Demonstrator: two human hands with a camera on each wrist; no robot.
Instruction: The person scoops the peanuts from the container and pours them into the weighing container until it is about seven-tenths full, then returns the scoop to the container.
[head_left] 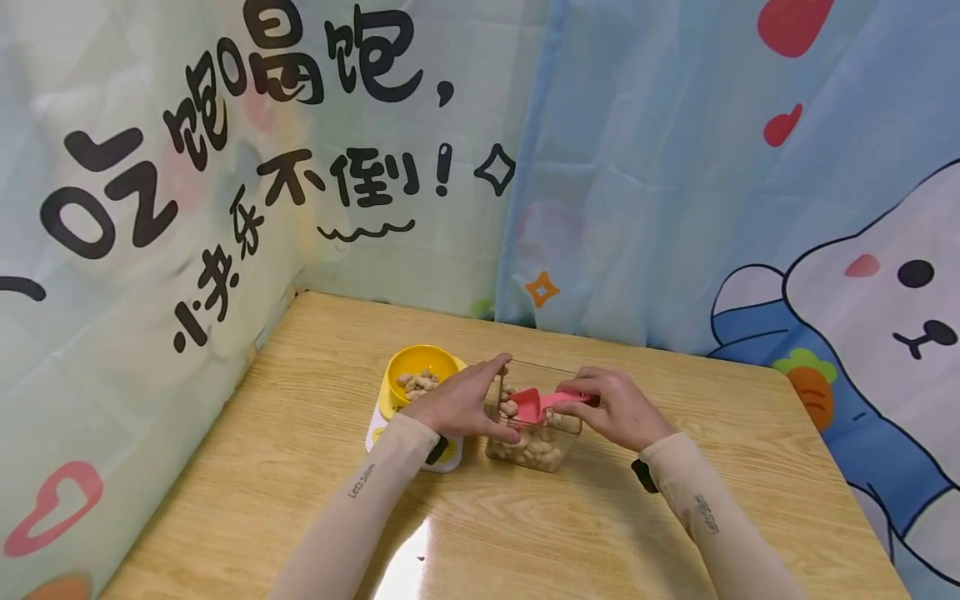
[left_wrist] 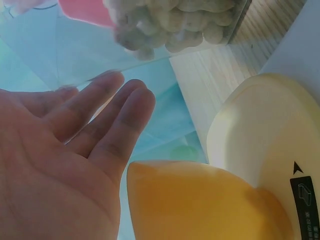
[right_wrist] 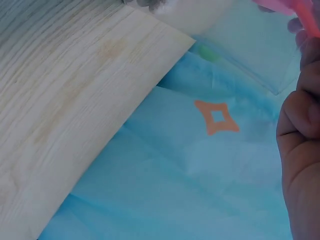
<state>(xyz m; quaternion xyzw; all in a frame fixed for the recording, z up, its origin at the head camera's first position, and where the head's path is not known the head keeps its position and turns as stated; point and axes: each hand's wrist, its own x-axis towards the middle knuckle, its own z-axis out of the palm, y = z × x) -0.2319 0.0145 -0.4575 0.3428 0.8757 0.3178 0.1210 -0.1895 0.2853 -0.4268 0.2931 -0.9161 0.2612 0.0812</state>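
In the head view, a clear box (head_left: 576,424) stands on the table, partly filled with light tan pieces that look like unshelled peanuts (head_left: 536,450). My right hand (head_left: 621,410) grips the handle of a pink scoop (head_left: 529,406), whose bowl is inside the box near its left wall, beside some peanuts. My left hand (head_left: 459,402) spans the box's left side, thumb towards the front and straight fingers towards the back. In the left wrist view its fingertips (left_wrist: 142,97) are at the clear wall. Left of the box, a yellow bowl (head_left: 411,360) holds more peanuts.
The yellow bowl sits on a white and yellow base (head_left: 375,427), partly behind my left forearm. Printed curtains (head_left: 615,250) rise along the back and left edges of the wooden table (head_left: 540,533).
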